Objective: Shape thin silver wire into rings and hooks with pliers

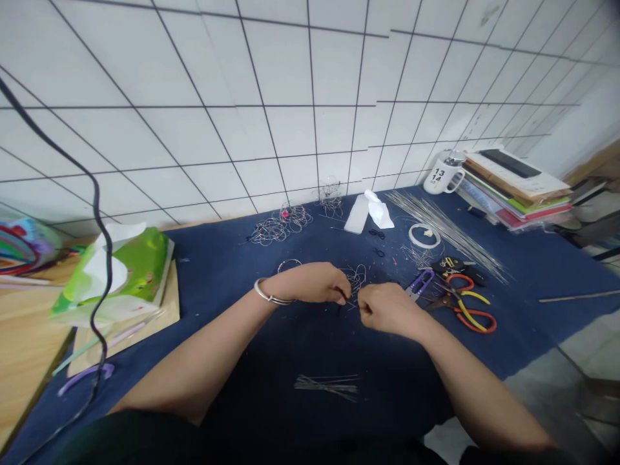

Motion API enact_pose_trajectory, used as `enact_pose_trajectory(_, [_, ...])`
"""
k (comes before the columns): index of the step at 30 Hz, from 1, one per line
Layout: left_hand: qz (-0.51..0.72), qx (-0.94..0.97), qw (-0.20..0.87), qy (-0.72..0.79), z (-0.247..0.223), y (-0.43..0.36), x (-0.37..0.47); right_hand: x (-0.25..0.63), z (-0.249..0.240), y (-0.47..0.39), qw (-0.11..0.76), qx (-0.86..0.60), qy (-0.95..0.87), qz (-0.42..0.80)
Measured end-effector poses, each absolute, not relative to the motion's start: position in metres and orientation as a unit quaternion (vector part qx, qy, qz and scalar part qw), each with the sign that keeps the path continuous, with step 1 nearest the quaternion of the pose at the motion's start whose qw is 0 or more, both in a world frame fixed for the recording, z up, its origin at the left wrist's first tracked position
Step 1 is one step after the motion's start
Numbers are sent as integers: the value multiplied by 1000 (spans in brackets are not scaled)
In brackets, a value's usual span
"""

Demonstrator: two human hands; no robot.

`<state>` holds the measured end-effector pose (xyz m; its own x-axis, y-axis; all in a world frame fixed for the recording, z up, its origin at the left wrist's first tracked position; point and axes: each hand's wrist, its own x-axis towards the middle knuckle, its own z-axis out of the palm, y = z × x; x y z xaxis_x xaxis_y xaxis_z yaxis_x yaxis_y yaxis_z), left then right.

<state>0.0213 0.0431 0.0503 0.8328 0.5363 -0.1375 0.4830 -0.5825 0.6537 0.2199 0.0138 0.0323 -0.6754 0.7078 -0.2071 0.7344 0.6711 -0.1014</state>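
Note:
My left hand (323,283), with a silver bangle (270,296) at the wrist, is closed over the middle of the dark blue cloth. Close on its right, my right hand (382,309) is curled with its fingers pressed together. A narrow gap separates the two. What either one pinches is too small to make out. Just behind them lies a loose tangle of thin wire (357,276). Nearer my body is a small bundle of short straight wires (327,384). A wire ring (289,265) shows behind my left wrist.
Orange- and yellow-handled pliers (472,313) and purple snips (420,284) lie right. Behind are long wires (450,232), a wire coil (424,236), wire tangles (281,226), a mug (443,177) and stacked books (518,187). A tissue pack (140,271) and hanging black cable (97,213) are left.

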Motion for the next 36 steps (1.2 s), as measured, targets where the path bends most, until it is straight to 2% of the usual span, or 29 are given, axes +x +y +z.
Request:
enact_pose_trajectory(6, [-1,895,229,382,38,31,30,229,31,26,42,411,903,-113])
enact_pose_trajectory(17, [36,930,38,364,41,30,34,231,22,37,15,383,906,-181])
enact_pose_trajectory(29, [88,924,3,372,37,36,36,236,18,42,-13,429,892,-141])
enact_pose_trajectory(36, [84,930,6,359,33,32,45,231,24,38,41,469,874,-122])
